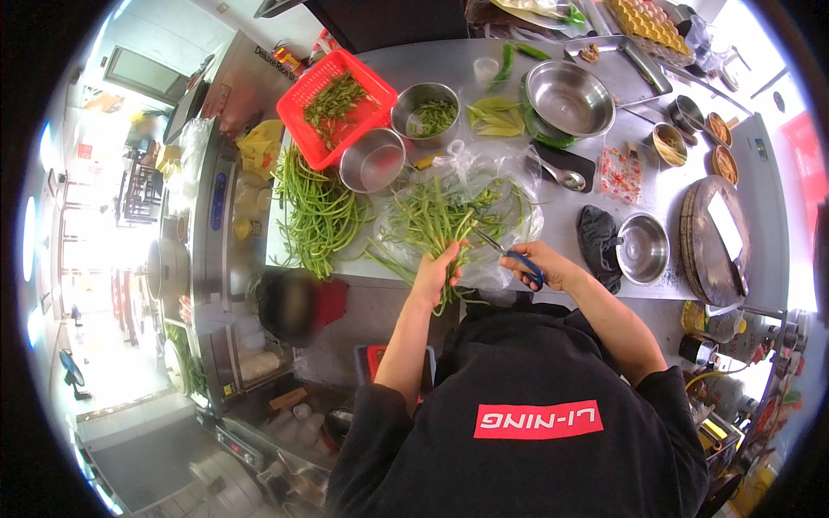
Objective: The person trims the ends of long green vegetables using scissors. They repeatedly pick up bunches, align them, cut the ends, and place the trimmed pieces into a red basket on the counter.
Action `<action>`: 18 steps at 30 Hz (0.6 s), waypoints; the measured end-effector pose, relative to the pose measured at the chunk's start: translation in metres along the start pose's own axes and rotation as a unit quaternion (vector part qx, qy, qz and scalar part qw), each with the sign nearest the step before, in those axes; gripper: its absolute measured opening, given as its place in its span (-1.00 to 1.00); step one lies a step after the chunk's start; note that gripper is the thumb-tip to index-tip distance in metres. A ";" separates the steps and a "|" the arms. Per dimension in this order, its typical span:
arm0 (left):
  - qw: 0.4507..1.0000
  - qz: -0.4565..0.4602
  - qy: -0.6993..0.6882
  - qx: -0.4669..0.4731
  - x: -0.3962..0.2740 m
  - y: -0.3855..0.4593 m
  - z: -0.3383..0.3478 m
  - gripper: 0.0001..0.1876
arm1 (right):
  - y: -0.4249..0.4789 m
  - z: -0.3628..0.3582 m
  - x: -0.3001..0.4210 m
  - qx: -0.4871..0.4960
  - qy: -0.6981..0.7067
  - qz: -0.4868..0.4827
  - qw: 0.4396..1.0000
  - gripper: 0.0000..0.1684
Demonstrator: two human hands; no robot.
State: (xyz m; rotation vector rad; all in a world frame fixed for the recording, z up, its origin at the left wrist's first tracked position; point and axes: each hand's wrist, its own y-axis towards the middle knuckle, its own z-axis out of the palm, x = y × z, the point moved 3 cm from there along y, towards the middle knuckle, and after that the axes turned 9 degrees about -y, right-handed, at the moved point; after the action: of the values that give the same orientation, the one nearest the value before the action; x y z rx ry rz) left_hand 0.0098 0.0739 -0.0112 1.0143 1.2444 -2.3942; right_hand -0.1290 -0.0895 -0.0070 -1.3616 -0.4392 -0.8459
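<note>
My left hand grips a bunch of long green stems that look like garlic scapes. It holds them over a transparent plastic bag spread on the steel table. My right hand has its fingers in the blue handles of scissors. The blades point up and left at the bunch, close to the cut-looking pale ends; whether they touch is hard to tell. More loose greens lie on the bag. To the left, a big heap of the same stems reaches the table's front edge.
Behind the heap, a red plastic basket holds thin green tips. Nearby stand a steel pot with short green pieces and another steel pot. A cleaver rests on a round chopping block at right, beside a steel bowl and dark cloth.
</note>
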 end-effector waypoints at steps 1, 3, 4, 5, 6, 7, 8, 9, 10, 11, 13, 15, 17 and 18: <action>1.000 0.002 -0.003 -0.009 0.000 0.000 0.001 -0.73 | 0.000 0.000 -0.001 -0.003 0.001 0.002 1.000 -0.49; 1.000 0.004 0.000 -0.016 0.001 0.002 0.001 -0.73 | 0.002 0.001 -0.002 -0.003 0.006 0.004 1.000 -0.49; 1.000 0.005 0.002 -0.019 0.002 0.003 0.000 -0.73 | 0.002 0.001 -0.003 -0.001 0.010 0.003 1.000 -0.49; 1.000 -0.004 0.004 -0.012 0.004 0.005 -0.003 -0.73 | 0.002 0.001 -0.003 0.001 0.015 0.003 1.000 -0.48; 1.000 -0.013 0.007 -0.005 0.004 0.007 -0.006 -0.73 | 0.002 0.002 -0.002 0.007 0.024 0.007 1.000 -0.52; 1.000 -0.023 0.010 0.002 0.005 0.007 -0.009 -0.72 | 0.001 0.001 0.001 0.013 0.033 0.011 0.999 -0.55; 1.000 -0.029 0.010 0.005 0.006 0.008 -0.011 -0.72 | 0.001 0.001 0.003 0.018 0.042 0.015 0.999 -0.58; 0.999 -0.036 0.011 0.009 0.005 0.007 -0.009 -0.72 | 0.003 0.000 0.004 0.024 0.040 0.018 0.999 -0.57; 0.999 -0.043 0.012 0.013 0.003 0.006 -0.008 -0.72 | 0.005 -0.001 0.003 0.030 0.037 0.020 0.999 -0.57; 0.999 -0.039 0.000 0.019 0.001 0.005 -0.006 -0.72 | 0.006 -0.001 0.003 0.036 0.035 0.022 0.998 -0.56; 0.999 -0.027 -0.026 0.027 -0.003 0.002 -0.005 -0.73 | 0.007 -0.002 0.003 0.045 0.018 0.025 0.999 -0.56; 0.999 -0.041 -0.022 0.023 -0.002 0.005 -0.010 -0.73 | 0.006 -0.003 0.003 0.046 0.002 0.023 0.999 -0.56; 0.998 -0.048 -0.021 0.022 0.000 0.007 -0.014 -0.72 | 0.003 -0.003 0.002 0.040 -0.014 0.015 0.999 -0.54; 0.998 -0.049 -0.022 0.022 0.000 0.007 -0.013 -0.72 | 0.003 -0.003 0.000 0.039 -0.012 0.013 0.999 -0.53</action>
State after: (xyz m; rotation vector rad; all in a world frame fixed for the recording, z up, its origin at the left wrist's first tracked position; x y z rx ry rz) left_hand 0.0196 0.0801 -0.0203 0.9277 1.2590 -2.5139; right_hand -0.1276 -0.0926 -0.0093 -1.3028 -0.4673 -0.7841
